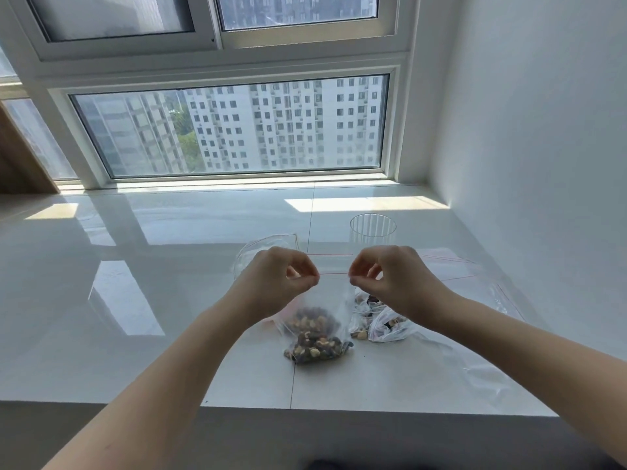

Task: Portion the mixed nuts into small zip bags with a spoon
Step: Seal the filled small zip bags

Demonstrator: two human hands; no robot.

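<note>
A clear zip bag with a red seal line hangs upright over the white sill, its bottom resting on the surface and filled with mixed nuts. My left hand pinches the bag's top left corner. My right hand pinches the top right corner, and the seal stretches between them. Two smaller filled bags lie just right of it, partly behind my right wrist. No spoon is visible.
A clear ribbed cup stands behind my right hand. Another clear bag bulges behind my left hand. Empty zip bags lie flat at the right, near the wall. The sill's front edge runs below the bag.
</note>
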